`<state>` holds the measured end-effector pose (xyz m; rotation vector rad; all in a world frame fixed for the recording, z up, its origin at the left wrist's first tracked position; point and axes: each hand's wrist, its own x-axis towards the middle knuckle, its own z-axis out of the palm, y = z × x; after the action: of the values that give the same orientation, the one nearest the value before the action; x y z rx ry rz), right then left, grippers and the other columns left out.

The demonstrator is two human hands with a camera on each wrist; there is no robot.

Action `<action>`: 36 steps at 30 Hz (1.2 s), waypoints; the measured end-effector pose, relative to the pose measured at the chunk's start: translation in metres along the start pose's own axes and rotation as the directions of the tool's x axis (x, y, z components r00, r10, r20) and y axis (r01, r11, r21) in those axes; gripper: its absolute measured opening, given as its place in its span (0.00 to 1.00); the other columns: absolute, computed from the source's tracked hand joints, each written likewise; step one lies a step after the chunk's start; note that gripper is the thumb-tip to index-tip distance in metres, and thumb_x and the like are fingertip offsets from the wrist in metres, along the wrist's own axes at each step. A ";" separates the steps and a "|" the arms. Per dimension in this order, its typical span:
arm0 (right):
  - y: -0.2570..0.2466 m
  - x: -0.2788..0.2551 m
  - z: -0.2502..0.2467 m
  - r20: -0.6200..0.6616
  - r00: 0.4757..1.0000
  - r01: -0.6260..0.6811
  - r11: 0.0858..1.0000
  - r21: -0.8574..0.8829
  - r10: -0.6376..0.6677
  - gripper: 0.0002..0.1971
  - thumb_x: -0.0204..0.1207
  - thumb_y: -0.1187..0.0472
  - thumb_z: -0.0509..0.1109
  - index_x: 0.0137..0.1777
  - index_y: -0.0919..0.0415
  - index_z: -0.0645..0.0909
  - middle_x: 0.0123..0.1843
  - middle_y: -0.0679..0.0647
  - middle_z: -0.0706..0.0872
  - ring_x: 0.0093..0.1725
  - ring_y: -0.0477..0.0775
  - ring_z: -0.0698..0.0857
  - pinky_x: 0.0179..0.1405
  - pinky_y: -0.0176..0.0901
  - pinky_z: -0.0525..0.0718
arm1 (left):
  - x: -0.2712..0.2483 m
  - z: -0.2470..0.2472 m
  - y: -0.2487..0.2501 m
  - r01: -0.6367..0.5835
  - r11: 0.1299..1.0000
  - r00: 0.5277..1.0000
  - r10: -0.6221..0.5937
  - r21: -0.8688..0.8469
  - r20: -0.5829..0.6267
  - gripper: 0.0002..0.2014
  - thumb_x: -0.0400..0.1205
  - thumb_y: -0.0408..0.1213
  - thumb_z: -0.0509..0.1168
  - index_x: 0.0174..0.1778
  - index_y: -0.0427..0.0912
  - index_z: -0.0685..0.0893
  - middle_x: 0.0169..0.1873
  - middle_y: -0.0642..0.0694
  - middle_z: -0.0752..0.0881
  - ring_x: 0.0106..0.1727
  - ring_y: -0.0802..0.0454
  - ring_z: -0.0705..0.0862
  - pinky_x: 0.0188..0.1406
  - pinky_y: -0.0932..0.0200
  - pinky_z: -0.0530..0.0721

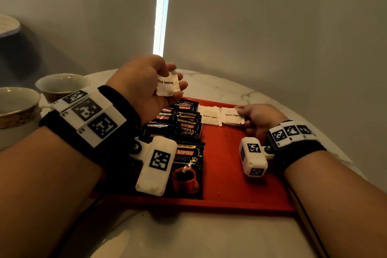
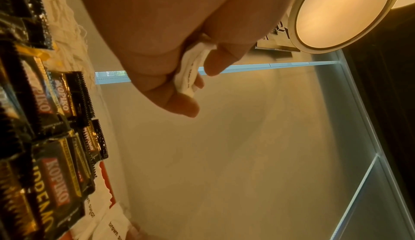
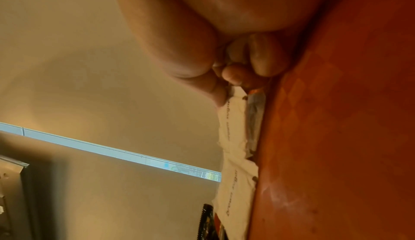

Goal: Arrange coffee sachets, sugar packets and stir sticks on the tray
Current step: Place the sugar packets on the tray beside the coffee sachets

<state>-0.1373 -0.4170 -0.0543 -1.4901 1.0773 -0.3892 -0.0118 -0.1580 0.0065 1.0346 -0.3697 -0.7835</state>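
Observation:
A red tray [image 1: 226, 163] lies on the marble table. Black Kopiko coffee sachets [image 1: 186, 130] overlap in rows on its left half, and show in the left wrist view [image 2: 54, 172]. Two white brown sugar packets lie side by side at the tray's far edge. My right hand [image 1: 240, 113] pinches the right-hand packet [image 1: 231, 115] with thumb and fingertips [image 3: 233, 77]; the other packet [image 1: 210, 116] lies just left of it. My left hand [image 1: 173, 77] is raised above the tray's far left corner and grips more sugar packets [image 1: 167, 84] [image 2: 191, 73]. No stir sticks are in view.
Two gold-rimmed cups [image 1: 62, 84] [image 1: 16, 107] stand on the table left of the tray. The tray's right half [image 3: 336, 137] is bare red surface. A wall rises close behind the table's rounded far edge.

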 end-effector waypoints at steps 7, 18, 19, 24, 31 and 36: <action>0.001 -0.002 0.000 -0.003 1.000 0.015 0.999 -0.052 -0.015 0.11 0.86 0.65 0.62 0.56 0.59 0.87 0.39 0.54 0.87 0.22 0.43 0.68 0.18 0.35 0.65 | -0.002 0.001 0.001 0.001 1.000 1.000 -0.001 0.025 -0.004 0.18 0.82 0.25 0.49 0.55 0.40 0.84 0.61 0.35 0.80 0.57 0.38 0.86 0.33 0.59 0.91; 0.001 -0.003 0.000 -0.092 0.995 0.038 0.996 -0.086 -0.045 0.10 0.82 0.67 0.67 0.53 0.60 0.91 0.48 0.58 0.88 0.27 0.45 0.70 0.24 0.38 0.69 | 0.002 0.000 -0.003 -0.023 0.998 1.000 0.024 0.067 -0.010 0.18 0.87 0.24 0.53 0.63 0.40 0.84 0.62 0.35 0.79 0.59 0.38 0.87 0.39 0.54 0.93; 0.001 -0.003 0.000 -0.100 0.994 0.042 0.996 -0.078 -0.049 0.10 0.82 0.67 0.68 0.53 0.60 0.91 0.48 0.58 0.87 0.26 0.45 0.70 0.24 0.39 0.69 | 0.002 0.000 -0.003 -0.027 0.997 1.000 0.027 0.071 -0.011 0.18 0.86 0.23 0.53 0.63 0.40 0.84 0.63 0.35 0.79 0.59 0.38 0.87 0.38 0.53 0.93; 0.000 -0.004 0.000 -0.124 0.990 0.063 0.997 -0.049 -0.069 0.09 0.82 0.67 0.68 0.54 0.61 0.90 0.42 0.58 0.85 0.24 0.46 0.70 0.23 0.40 0.68 | 0.002 0.000 -0.003 -0.022 0.995 1.000 0.023 0.099 -0.003 0.17 0.85 0.22 0.57 0.63 0.42 0.84 0.65 0.35 0.80 0.57 0.36 0.88 0.33 0.53 0.90; -0.002 -0.008 0.000 -0.161 0.983 0.091 0.995 -0.028 -0.094 0.07 0.81 0.65 0.70 0.54 0.62 0.88 0.40 0.56 0.85 0.24 0.46 0.72 0.24 0.41 0.68 | 0.002 -0.002 -0.002 -0.018 0.991 1.000 0.017 0.134 0.005 0.11 0.84 0.26 0.65 0.57 0.44 0.85 0.63 0.37 0.85 0.58 0.37 0.87 0.30 0.56 0.88; -0.009 -0.016 0.002 -0.206 0.958 0.186 0.979 -0.085 -0.200 0.07 0.80 0.68 0.72 0.54 0.58 0.85 0.37 0.55 0.83 0.23 0.48 0.77 0.23 0.43 0.75 | 0.002 -0.002 -0.002 -0.030 0.989 1.000 0.029 0.146 0.011 0.11 0.83 0.27 0.65 0.58 0.43 0.84 0.61 0.37 0.85 0.56 0.39 0.86 0.29 0.58 0.87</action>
<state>-0.1407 -0.4042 -0.0415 -1.6449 1.1239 -0.6699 -0.0098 -0.1587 0.0037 1.1599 -0.4545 -0.7432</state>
